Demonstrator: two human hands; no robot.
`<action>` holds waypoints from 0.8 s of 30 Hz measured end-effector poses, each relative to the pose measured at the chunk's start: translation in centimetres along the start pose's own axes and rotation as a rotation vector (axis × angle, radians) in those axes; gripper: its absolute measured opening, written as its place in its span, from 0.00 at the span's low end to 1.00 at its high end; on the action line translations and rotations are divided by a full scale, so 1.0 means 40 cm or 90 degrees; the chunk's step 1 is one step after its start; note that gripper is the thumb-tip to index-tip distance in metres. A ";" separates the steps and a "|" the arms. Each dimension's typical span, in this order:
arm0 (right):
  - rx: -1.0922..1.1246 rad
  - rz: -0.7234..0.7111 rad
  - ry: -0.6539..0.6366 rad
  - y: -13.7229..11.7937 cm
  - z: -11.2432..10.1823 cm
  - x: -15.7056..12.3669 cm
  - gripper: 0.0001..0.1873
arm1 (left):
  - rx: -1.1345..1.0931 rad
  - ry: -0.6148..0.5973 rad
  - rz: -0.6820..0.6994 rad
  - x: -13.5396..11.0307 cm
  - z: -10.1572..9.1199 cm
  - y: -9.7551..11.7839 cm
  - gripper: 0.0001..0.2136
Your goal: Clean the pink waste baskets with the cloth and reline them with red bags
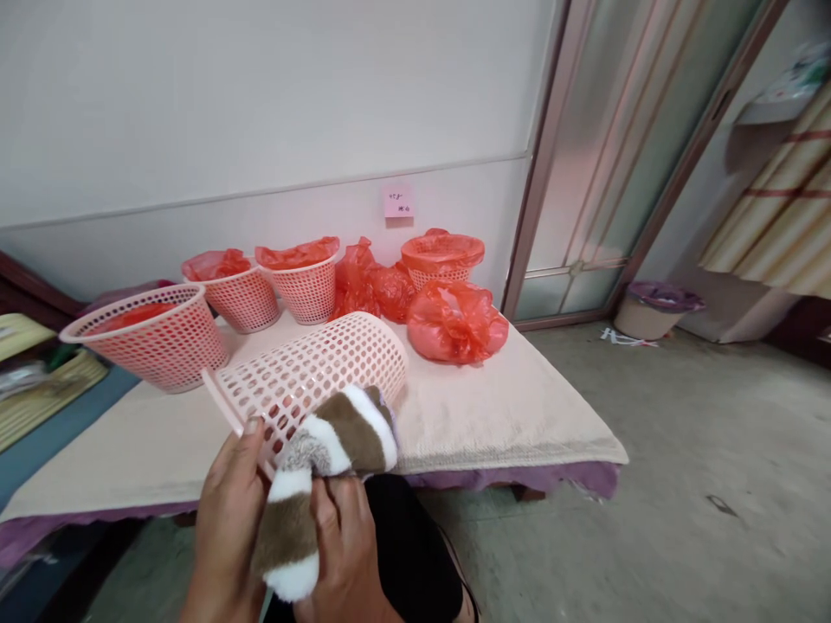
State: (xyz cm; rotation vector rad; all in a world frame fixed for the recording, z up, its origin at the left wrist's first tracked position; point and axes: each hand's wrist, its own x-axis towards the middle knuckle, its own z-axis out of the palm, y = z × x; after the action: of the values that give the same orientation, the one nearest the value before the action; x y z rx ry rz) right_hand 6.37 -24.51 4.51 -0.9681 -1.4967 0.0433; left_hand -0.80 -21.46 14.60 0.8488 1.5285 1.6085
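A pink perforated plastic basket [318, 350] lies tipped on its side at the table's front, its mouth facing me. My left hand [230, 510] grips its rim, thumb on the outside. In my right hand [347, 536] is a fluffy striped cloth [351, 428], brown, white and grey, bunched between the fingers. The cloth rests against the lower side of the basket, and one end hangs down between my hands. The right fingertips are partly hidden behind the cloth.
Several pink baskets [305, 290] with red plastic bags stand along the wall. Knotted red bags [458, 324] sit on the cream-covered table [506, 424]. A pink note [398, 202] is stuck to the wall. At right, a lined bin [649, 316] stands on the floor near a sliding door [571, 173].
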 end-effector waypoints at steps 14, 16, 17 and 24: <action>0.201 0.240 0.106 0.047 -0.046 0.053 0.15 | 0.200 -0.433 0.177 -0.018 -0.107 -0.184 0.25; 0.260 0.335 0.108 0.042 -0.058 0.061 0.11 | 0.398 -0.511 0.328 -0.008 -0.150 -0.237 0.33; 0.290 0.364 0.102 0.036 -0.063 0.066 0.10 | 0.469 -0.530 0.411 -0.001 -0.167 -0.257 0.33; 0.318 0.306 0.093 0.090 -0.083 0.091 0.16 | 0.434 -0.450 0.511 0.034 -0.192 -0.236 0.21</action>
State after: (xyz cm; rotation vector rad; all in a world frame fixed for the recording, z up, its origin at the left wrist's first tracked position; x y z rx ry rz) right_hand 11.59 -21.76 6.13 -0.8737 -1.0183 0.6491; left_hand -7.41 -24.05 4.61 2.3386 1.2395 0.9905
